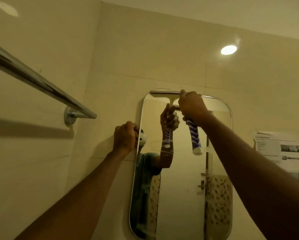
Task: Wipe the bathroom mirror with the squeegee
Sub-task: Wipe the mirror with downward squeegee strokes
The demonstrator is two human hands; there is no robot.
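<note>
The squeegee point(194, 135) (pale blade bar, purple-and-white zigzag handle) is pressing against the top edge of the mirror point(181, 196), centre frame. Its handle is sticking out below the right hand point(192, 106), which is wrapping it tightly, while the left hand point(124, 136) is curling round the mirror's left edge.

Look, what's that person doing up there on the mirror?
A person is wiping the bathroom mirror with a squeegee. The right hand grips its blue-and-white striped handle, and the blade sits against the glass at the mirror's top edge, so a downward stroke looks about to start. The left hand holds the mirror's left edge. A towel rail hangs on the wall to the left.
</note>
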